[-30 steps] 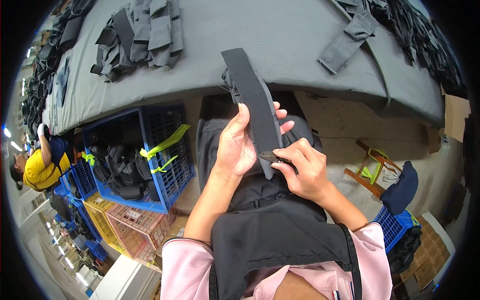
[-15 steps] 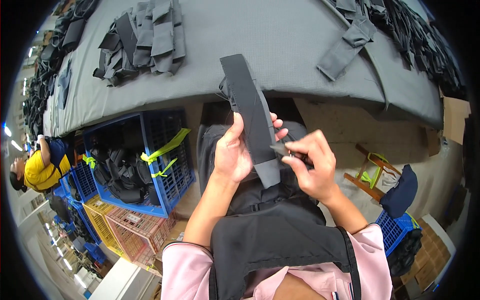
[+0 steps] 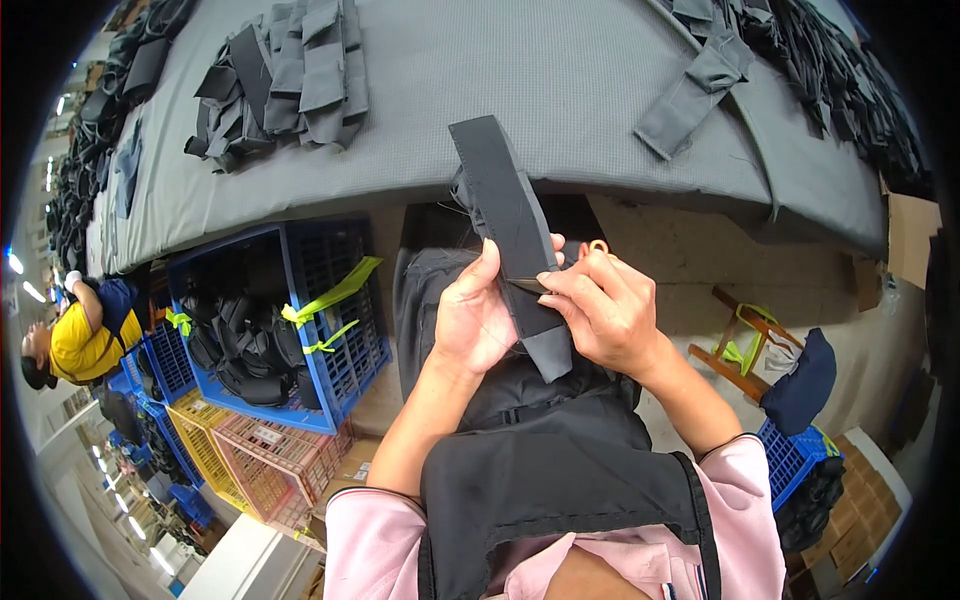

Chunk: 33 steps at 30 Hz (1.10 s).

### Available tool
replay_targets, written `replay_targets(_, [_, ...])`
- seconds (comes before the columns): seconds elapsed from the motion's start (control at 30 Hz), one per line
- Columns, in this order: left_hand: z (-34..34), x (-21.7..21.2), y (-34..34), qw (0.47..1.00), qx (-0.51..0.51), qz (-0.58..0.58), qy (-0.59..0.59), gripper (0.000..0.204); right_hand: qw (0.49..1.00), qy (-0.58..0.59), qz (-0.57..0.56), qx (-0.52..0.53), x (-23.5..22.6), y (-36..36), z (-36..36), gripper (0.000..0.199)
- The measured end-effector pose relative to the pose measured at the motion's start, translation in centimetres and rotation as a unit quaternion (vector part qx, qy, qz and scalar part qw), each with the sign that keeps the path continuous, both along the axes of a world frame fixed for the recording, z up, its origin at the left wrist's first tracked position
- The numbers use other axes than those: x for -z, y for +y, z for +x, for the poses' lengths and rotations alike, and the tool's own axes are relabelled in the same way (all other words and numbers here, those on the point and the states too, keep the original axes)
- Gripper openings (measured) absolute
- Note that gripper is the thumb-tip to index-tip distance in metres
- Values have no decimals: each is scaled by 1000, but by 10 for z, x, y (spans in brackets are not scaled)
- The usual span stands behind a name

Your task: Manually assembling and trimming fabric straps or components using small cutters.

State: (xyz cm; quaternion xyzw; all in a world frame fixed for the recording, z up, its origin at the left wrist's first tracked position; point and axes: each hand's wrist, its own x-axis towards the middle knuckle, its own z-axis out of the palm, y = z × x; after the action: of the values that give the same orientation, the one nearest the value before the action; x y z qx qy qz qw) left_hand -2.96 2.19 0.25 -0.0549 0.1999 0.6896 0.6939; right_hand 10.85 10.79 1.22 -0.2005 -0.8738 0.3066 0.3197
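From my remote view, left to right: a blue crate (image 3: 330, 300) tied with yellow-green straps (image 3: 335, 292) sits beside my left hand (image 3: 475, 320), which grips a black fabric strap (image 3: 510, 235) held upright over my lap, while my right hand (image 3: 605, 310) pinches its edge with small orange-handled snips (image 3: 597, 246).

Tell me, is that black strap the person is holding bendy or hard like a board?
Probably bendy but firm. The black strap stands up above the left hand without drooping, so it seems fairly stiff for cloth. It looks thin and flat, so likely light. The right hand pinches its edge easily, so it is probably not slippery.
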Motion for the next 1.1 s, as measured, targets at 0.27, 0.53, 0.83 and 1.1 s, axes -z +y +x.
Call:
replay_targets(0.27, [1, 3, -2, 999, -2, -44, 10, 44, 994, -18, -105, 39, -11, -4, 10, 25])
replay_targets(0.53, [-2, 1, -3, 998, -14, -62, 10, 43, 994, 55, -84, 47, -7, -4, 15, 24])
replay_targets(0.83, [-6, 0, -2, 996, -33, -78, -2, 42, 991, 8, -113, 74, -4, -1, 24, 28])
replay_targets(1.1, [-4, -2, -6, 996, -18, -91, -6, 41, 997, 14, -44, 64, 1, -4, 25, 25])
